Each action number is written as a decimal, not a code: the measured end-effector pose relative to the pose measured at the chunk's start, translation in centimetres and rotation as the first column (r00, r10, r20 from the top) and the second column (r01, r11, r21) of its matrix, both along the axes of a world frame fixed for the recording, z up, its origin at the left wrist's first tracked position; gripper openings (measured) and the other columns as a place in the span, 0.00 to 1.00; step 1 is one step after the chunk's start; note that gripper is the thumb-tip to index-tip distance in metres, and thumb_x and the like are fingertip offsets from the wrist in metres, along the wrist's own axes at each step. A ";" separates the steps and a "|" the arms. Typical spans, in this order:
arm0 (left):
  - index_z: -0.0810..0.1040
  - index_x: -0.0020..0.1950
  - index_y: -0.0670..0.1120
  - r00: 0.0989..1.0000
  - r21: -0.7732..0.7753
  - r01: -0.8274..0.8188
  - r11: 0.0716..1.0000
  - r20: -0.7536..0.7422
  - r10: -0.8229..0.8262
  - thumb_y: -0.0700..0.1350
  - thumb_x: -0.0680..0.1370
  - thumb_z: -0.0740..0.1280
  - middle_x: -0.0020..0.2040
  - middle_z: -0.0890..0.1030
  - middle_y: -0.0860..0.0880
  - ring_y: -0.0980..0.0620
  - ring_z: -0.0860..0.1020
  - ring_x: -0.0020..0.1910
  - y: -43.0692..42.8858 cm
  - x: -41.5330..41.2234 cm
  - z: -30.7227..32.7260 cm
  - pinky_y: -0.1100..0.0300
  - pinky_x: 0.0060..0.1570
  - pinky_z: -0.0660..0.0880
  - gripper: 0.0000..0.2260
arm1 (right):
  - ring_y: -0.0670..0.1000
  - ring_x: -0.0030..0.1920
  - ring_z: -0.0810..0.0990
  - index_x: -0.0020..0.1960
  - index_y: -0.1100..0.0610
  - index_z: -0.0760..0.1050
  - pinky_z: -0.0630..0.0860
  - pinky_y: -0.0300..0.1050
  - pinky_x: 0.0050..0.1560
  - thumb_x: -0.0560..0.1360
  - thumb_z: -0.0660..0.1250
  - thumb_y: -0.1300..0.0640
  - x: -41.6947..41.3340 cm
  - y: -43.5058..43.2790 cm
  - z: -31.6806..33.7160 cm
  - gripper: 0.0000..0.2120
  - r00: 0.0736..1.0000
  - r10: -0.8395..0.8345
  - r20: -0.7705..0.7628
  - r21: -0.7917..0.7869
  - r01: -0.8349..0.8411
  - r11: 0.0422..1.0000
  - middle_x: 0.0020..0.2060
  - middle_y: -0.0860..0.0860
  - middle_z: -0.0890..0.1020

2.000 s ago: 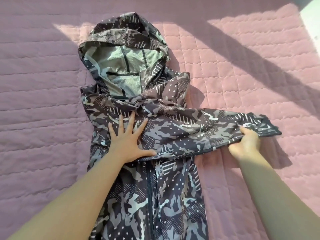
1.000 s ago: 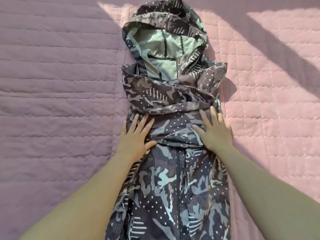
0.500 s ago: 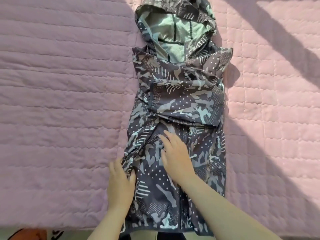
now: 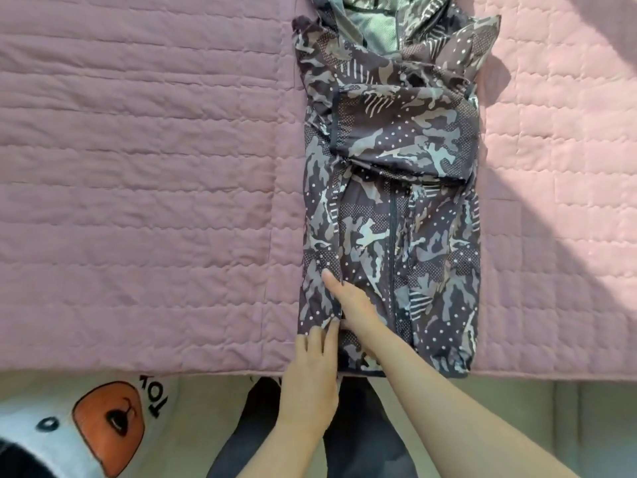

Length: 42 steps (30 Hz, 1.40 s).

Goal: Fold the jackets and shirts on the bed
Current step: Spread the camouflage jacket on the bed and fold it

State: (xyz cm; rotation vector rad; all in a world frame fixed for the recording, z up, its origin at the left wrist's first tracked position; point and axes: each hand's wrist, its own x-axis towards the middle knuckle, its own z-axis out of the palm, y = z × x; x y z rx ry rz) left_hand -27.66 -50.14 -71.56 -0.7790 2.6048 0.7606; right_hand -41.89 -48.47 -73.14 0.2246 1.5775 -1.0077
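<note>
Both hands touch the jacket [image 4: 396,236] at its near hem: the left hand [image 4: 310,374] lies flat-fingered, and the right hand [image 4: 351,305] hides its fingers under a fold, grip unclear. A white cloth [image 4: 51,401] below the bed [image 4: 138,167] reads "TO".

Wide stretches of pink quilt [image 4: 138,167] lie open on both sides of the camouflage jacket [image 4: 431,236], the left one broader. The left hand [image 4: 310,377] and right hand [image 4: 351,305] crowd the jacket's near left corner, the right forearm crossing the hem. A folded sleeve [image 4: 406,132] humps across the chest. Below the bed edge, dark-trousered legs [image 4: 241,436] and white printed fabric [image 4: 103,426] take up the room
</note>
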 end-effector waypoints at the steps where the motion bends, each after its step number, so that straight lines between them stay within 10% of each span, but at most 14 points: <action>1: 0.64 0.73 0.47 0.999 0.050 0.023 0.998 0.030 -0.025 0.42 0.61 0.72 0.57 0.71 0.49 0.50 0.74 0.50 0.3 0.2 0.1 0.60 0.34 0.78 0.40 | 0.47 0.48 0.83 0.50 0.51 0.80 0.78 0.42 0.50 0.75 0.69 0.45 0.1 0.4 -0.2 0.10 0.998 0.058 -0.019 0.027 -0.058 0.998 0.46 0.46 0.85; 4: 0.71 0.63 0.55 0.999 0.195 -0.005 0.981 0.033 -0.002 0.53 0.70 0.62 0.53 0.74 0.55 0.54 0.74 0.53 0.5 1.2 0.2 0.59 0.40 0.76 0.21 | 0.47 0.38 0.81 0.43 0.57 0.76 0.79 0.38 0.35 0.76 0.70 0.57 1.0 2.1 -0.5 0.05 0.990 0.134 0.039 0.160 -0.138 0.977 0.40 0.51 0.82; 7: 0.72 0.43 0.55 0.960 0.221 -0.252 0.942 -0.068 0.272 0.53 0.72 0.64 0.39 0.74 0.58 0.58 0.74 0.41 -0.6 1.5 0.3 0.62 0.37 0.71 0.04 | 0.48 0.36 0.79 0.43 0.58 0.73 0.82 0.43 0.42 0.75 0.71 0.58 1.1 3.4 -0.5 0.08 0.942 0.289 0.170 0.222 -0.323 0.920 0.38 0.53 0.80; 11: 0.69 0.61 0.49 0.838 0.279 -0.523 0.805 -0.001 0.545 0.48 0.71 0.73 0.56 0.71 0.54 0.54 0.71 0.56 -2.8 0.2 -1.4 0.57 0.57 0.71 0.21 | 0.48 0.40 0.78 0.62 0.57 0.69 0.75 0.37 0.38 0.72 0.74 0.62 -1.4 1.8 1.0 0.22 0.795 0.508 0.332 0.109 -0.567 0.817 0.48 0.56 0.80; 14: 0.66 0.65 0.50 0.800 0.403 -0.589 0.700 0.173 0.574 0.48 0.69 0.76 0.59 0.71 0.52 0.53 0.74 0.58 -3.1 -0.7 -2.3 0.55 0.60 0.72 0.29 | 0.49 0.56 0.76 0.74 0.59 0.61 0.75 0.41 0.52 0.74 0.70 0.61 -4.3 -0.6 1.2 0.31 0.957 0.245 0.157 0.058 -0.256 0.965 0.65 0.54 0.72; 20: 0.75 0.56 0.47 0.706 0.547 -0.690 0.475 0.363 0.608 0.49 0.68 0.78 0.49 0.82 0.55 0.57 0.80 0.47 -2.9 -0.9 -3.0 0.63 0.44 0.76 0.20 | 0.50 0.50 0.80 0.61 0.56 0.76 0.76 0.45 0.54 0.73 0.71 0.45 -8.1 -6.8 0.8 0.21 0.995 -0.014 0.100 0.015 0.012 1.000 0.50 0.50 0.82; 25: 0.81 0.53 0.48 0.701 0.593 -0.696 0.405 0.439 0.562 0.54 0.69 0.76 0.47 0.85 0.54 0.58 0.83 0.46 -2.3 -0.1 -3.4 0.55 0.51 0.80 0.16 | 0.58 0.50 0.84 0.46 0.58 0.78 0.80 0.56 0.53 0.71 0.75 0.62 -10.6 -7.0 -0.4 0.07 0.924 -0.377 -0.068 0.011 0.378 0.926 0.48 0.58 0.85; 32: 0.82 0.52 0.48 0.769 0.588 -0.639 0.496 0.484 0.418 0.48 0.66 0.79 0.48 0.85 0.55 0.57 0.82 0.47 -2.4 0.8 -4.5 0.52 0.54 0.79 0.17 | 0.56 0.57 0.80 0.67 0.60 0.72 0.77 0.54 0.60 0.68 0.77 0.46 -13.4 -8.0 -1.3 0.33 0.961 -0.219 -0.170 0.096 0.237 0.967 0.59 0.52 0.79; 36: 0.80 0.48 0.49 0.772 0.553 -0.631 0.544 0.518 0.369 0.53 0.64 0.80 0.47 0.84 0.54 0.58 0.81 0.45 -3.2 0.4 -4.1 0.58 0.50 0.79 0.17 | 0.52 0.51 0.77 0.56 0.59 0.72 0.74 0.45 0.52 0.67 0.78 0.55 -15.5 -7.6 -2.5 0.23 0.841 -0.040 -0.540 0.254 0.207 0.945 0.52 0.52 0.78; 42: 0.71 0.45 0.53 0.828 0.500 -0.557 0.663 0.399 0.394 0.74 0.63 0.67 0.35 0.79 0.57 0.57 0.79 0.36 -5.3 -0.6 -1.5 0.57 0.41 0.76 0.26 | 0.52 0.56 0.70 0.61 0.59 0.64 0.72 0.44 0.55 0.72 0.72 0.57 -11.7 -3.8 -2.7 0.23 0.285 0.427 -0.858 0.415 -0.106 0.904 0.59 0.54 0.69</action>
